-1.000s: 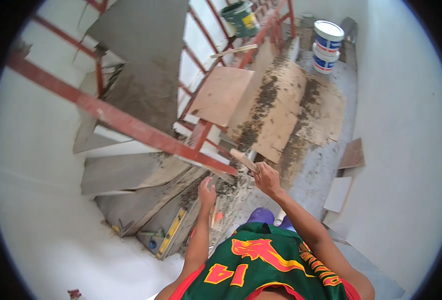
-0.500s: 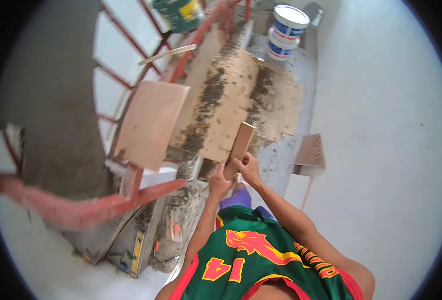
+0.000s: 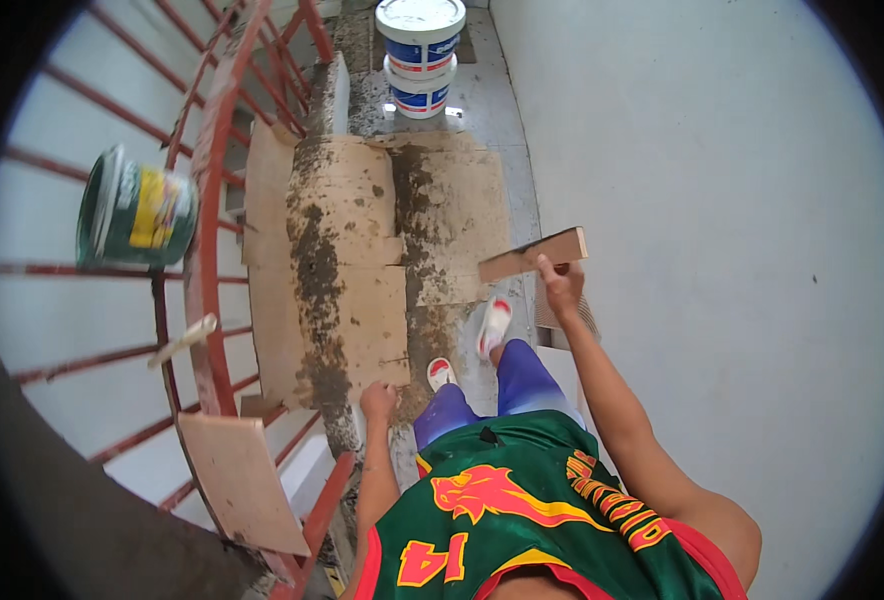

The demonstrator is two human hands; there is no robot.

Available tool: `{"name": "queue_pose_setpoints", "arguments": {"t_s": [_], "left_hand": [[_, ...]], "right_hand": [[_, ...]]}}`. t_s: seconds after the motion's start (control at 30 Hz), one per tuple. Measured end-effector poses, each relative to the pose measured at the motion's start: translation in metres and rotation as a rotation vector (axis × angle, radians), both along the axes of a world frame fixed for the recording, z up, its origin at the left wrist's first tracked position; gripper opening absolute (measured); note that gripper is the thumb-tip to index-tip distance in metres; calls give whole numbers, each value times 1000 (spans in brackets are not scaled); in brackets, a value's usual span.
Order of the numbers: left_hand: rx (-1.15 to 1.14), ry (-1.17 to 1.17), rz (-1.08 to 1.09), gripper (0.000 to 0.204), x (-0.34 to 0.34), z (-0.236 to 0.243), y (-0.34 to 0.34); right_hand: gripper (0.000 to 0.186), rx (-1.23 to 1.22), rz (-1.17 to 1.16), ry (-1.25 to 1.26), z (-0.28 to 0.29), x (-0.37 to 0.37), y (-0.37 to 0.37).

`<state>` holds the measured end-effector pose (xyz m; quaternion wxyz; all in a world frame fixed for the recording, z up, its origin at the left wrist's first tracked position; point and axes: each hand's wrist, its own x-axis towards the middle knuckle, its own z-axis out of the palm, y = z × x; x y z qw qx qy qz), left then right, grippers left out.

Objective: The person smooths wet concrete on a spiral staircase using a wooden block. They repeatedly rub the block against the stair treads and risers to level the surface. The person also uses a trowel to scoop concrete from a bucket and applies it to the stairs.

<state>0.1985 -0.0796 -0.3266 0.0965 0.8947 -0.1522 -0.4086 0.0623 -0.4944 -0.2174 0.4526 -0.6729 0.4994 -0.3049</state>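
Observation:
My right hand [image 3: 561, 286] is closed on a narrow brown strip [image 3: 534, 257], which looks like a cut piece of tile. The strip is raised near the right wall and lies nearly crosswise, its right end slightly higher. My thumb presses the near face; the fingers behind it are partly hidden. My left hand [image 3: 378, 400] hangs low at my left side, above the edge of the stained cardboard [image 3: 362, 310]. Its fingers look curled in, with nothing visible in them.
A red metal railing [image 3: 210, 200] runs along the left, with a green bucket [image 3: 140, 215] and a tan flat panel [image 3: 244, 480] at it. Two stacked white and blue tubs [image 3: 420, 60] stand ahead. A ridged brown tile [image 3: 580, 318] leans by the right wall [image 3: 702, 250].
My left hand has let go of the strip and dropped to my left side. My right hand has carried the strip rightward and turned it crosswise. My view has swung left.

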Motion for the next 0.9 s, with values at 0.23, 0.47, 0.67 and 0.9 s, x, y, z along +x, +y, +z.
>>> {"name": "queue_pose_setpoints", "arguments": {"t_s": [0.23, 0.47, 0.67, 0.9], "left_hand": [[20, 36, -3, 57, 26, -30, 32], [363, 204, 337, 33, 42, 83, -98], [503, 270, 401, 45, 116, 88, -224], [357, 245, 357, 65, 199, 102, -335]], "right_hand": [[39, -5, -386, 369, -160, 34, -185], [32, 456, -735, 465, -398, 61, -315], [24, 765, -1192, -155, -506, 33, -381], [56, 970, -1230, 126, -461, 46, -392]]}}
